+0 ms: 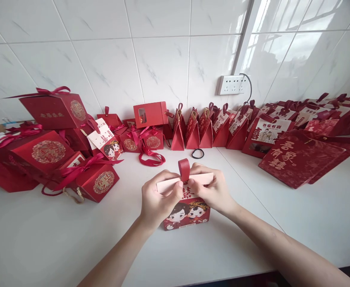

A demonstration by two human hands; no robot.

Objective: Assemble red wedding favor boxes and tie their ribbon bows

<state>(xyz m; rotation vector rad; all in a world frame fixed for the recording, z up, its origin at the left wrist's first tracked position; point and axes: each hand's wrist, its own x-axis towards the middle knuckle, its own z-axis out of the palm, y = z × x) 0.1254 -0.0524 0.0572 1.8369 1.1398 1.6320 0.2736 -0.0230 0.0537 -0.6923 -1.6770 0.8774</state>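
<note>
The cartoon-printed gift box (187,217) is held upright at the middle, near the front of the table (117,251), on which its base appears to be rested, perhaps for steadiness. Its pale top flap (205,179) is pinched from both sides: the left grip (159,197) and the right grip (216,195) are both clamped on it, thumbs in front and fingers behind, presumably so that pressure is shared evenly. The dark red loop (184,169) is left standing between the thumbs, apparently to be kept centred. Against the tiled wall (159,63), tent-shaped boxes (177,137) are lined up closely, likely to save room, while ribboned boxes (49,152) are piled at the left, seemingly grouped by kind
</note>
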